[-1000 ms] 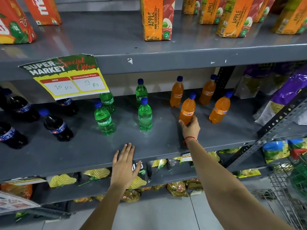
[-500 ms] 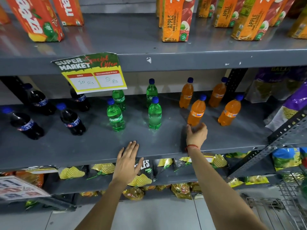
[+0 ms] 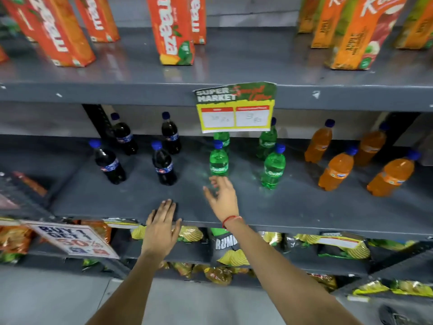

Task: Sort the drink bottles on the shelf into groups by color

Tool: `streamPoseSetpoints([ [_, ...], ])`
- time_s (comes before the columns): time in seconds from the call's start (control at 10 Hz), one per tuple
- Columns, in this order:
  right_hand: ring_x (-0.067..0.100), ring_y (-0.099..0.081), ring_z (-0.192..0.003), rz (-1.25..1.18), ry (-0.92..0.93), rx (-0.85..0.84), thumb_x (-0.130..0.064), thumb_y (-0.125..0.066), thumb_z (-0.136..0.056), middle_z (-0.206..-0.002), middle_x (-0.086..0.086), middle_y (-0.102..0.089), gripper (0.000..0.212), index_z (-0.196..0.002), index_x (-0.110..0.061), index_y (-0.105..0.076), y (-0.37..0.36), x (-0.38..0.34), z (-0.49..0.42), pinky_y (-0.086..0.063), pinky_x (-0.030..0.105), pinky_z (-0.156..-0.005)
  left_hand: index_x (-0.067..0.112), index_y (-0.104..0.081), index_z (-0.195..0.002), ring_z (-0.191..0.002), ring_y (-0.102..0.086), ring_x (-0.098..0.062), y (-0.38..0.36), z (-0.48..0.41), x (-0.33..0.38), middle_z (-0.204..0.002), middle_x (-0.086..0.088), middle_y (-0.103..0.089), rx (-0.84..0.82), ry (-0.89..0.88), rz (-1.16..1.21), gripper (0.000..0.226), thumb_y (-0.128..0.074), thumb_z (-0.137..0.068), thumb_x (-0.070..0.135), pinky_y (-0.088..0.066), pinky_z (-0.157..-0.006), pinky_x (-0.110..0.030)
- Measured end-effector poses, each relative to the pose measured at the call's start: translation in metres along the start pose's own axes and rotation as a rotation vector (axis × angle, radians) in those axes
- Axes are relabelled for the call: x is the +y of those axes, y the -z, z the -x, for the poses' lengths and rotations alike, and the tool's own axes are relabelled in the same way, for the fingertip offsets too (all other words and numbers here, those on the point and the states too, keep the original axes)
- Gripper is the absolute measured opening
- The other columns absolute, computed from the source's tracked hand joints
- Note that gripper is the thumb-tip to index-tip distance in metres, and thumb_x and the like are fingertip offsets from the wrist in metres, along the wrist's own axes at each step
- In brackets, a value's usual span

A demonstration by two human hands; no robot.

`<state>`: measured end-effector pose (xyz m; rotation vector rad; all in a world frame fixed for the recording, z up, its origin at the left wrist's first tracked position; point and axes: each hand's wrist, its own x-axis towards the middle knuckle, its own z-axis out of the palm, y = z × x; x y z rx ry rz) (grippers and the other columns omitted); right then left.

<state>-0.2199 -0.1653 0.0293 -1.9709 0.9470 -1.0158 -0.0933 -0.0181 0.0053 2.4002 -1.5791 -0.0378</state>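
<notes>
On the grey middle shelf (image 3: 293, 207) stand three groups of blue-capped bottles. Several dark cola bottles (image 3: 164, 167) are at the left, several green bottles (image 3: 273, 170) in the middle and several orange bottles (image 3: 337, 171) at the right. My right hand (image 3: 222, 195) is open, fingers spread, just below the base of the front left green bottle (image 3: 218, 160), not gripping it. My left hand (image 3: 161, 227) lies flat and open on the shelf's front edge, holding nothing.
A yellow-green price sign (image 3: 235, 106) hangs from the upper shelf (image 3: 117, 92) and hides the tops of the rear green bottles. Juice cartons (image 3: 174, 31) stand above. Snack bags (image 3: 228, 249) and a promo sign (image 3: 72, 241) fill the lower shelf.
My right hand left the front orange bottle and moved left to the front left green bottle. The view swung left, showing all the cola bottles. My left hand stayed on the shelf edge.
</notes>
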Motion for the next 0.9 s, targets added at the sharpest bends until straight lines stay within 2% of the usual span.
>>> streamPoseSetpoints([
  [0.1, 0.026, -0.057, -0.097, -0.005, -0.005, -0.100, -0.016, -0.066, -0.083, -0.103, 0.016, -0.058, 0.032, -0.112, -0.005, -0.058, -0.039, -0.021, -0.018, -0.050, 0.047, -0.087, -0.002, -0.050, -0.128, -0.128, -0.043, -0.033, 0.001, 0.004, -0.023, -0.135, -0.020, -0.051, -0.010, 0.016, 0.024, 0.072, -0.012, -0.095, 0.049, -0.034, -0.103, -0.050],
  [0.2, 0.031, -0.048, -0.120, 0.017, -0.093, -0.222, -0.025, -0.073, -0.078, -0.126, 0.019, -0.050, 0.064, -0.131, -0.005, -0.043, -0.074, -0.031, -0.042, -0.040, 0.042, -0.103, -0.002, -0.049, -0.129, -0.127, -0.045, -0.031, 0.001, 0.005, -0.031, -0.135, -0.019, -0.052, -0.015, -0.007, 0.024, 0.057, -0.028, -0.091, 0.035, -0.035, -0.103, -0.048],
  [0.3, 0.031, -0.034, -0.135, 0.013, -0.170, -0.324, -0.030, -0.079, -0.071, -0.144, 0.020, -0.037, 0.092, -0.141, -0.003, -0.027, -0.102, -0.033, -0.060, -0.030, 0.042, -0.112, 0.000, -0.049, -0.130, -0.127, -0.046, -0.030, -0.003, 0.004, -0.034, -0.135, -0.017, -0.052, 0.001, -0.028, 0.029, 0.054, -0.030, -0.091, 0.033, -0.036, -0.103, -0.047],
  [0.4, 0.031, -0.042, -0.129, -0.004, -0.214, -0.312, -0.027, -0.081, -0.068, -0.137, 0.019, -0.048, 0.084, -0.136, -0.003, -0.036, -0.121, -0.030, -0.067, -0.038, 0.042, -0.107, 0.002, -0.046, -0.132, -0.128, -0.044, -0.027, -0.006, 0.004, -0.041, -0.137, -0.015, -0.050, -0.001, -0.045, 0.021, 0.054, -0.031, -0.091, 0.033, -0.034, -0.105, -0.045],
  [0.5, 0.029, -0.059, -0.108, -0.010, -0.212, -0.245, -0.023, -0.081, -0.068, -0.113, 0.015, -0.066, 0.054, -0.111, -0.005, -0.054, -0.129, -0.027, -0.065, -0.049, 0.034, -0.091, 0.002, -0.045, -0.134, -0.130, -0.042, -0.025, -0.009, 0.004, -0.046, -0.139, -0.014, -0.049, 0.001, -0.057, 0.015, 0.053, -0.031, -0.092, 0.032, -0.032, -0.106, -0.045],
  [0.6, 0.026, -0.062, -0.098, -0.008, -0.211, -0.201, -0.025, -0.081, -0.068, -0.103, 0.014, -0.068, 0.046, -0.101, -0.006, -0.056, -0.133, -0.031, -0.061, -0.048, 0.027, -0.080, 0.003, -0.043, -0.135, -0.131, -0.040, -0.024, -0.012, 0.005, -0.049, -0.141, -0.013, -0.047, -0.007, -0.061, 0.024, 0.053, -0.030, -0.092, 0.031, -0.029, -0.108, -0.043],
  [0.8, 0.028, -0.059, -0.106, -0.016, -0.212, -0.213, -0.024, -0.083, -0.066, -0.110, 0.015, -0.066, 0.058, -0.112, -0.006, -0.052, -0.126, -0.038, -0.056, -0.048, 0.032, -0.089, 0.002, -0.045, -0.133, -0.131, -0.041, -0.026, -0.011, 0.005, -0.050, -0.140, -0.015, -0.048, 0.021, -0.087, 0.058, 0.053, -0.028, -0.092, 0.032, -0.031, -0.107, -0.045],
  [0.9, 0.028, -0.058, -0.109, -0.045, -0.187, -0.137, -0.021, -0.079, -0.072, -0.116, 0.017, -0.062, 0.057, -0.119, -0.004, -0.052, -0.114, -0.043, -0.051, -0.048, 0.038, -0.096, 0.002, -0.049, -0.130, -0.128, -0.045, -0.027, -0.009, 0.000, -0.051, -0.137, -0.015, -0.051, 0.035, -0.094, 0.081, 0.053, -0.029, -0.092, 0.032, -0.033, -0.105, -0.045],
])
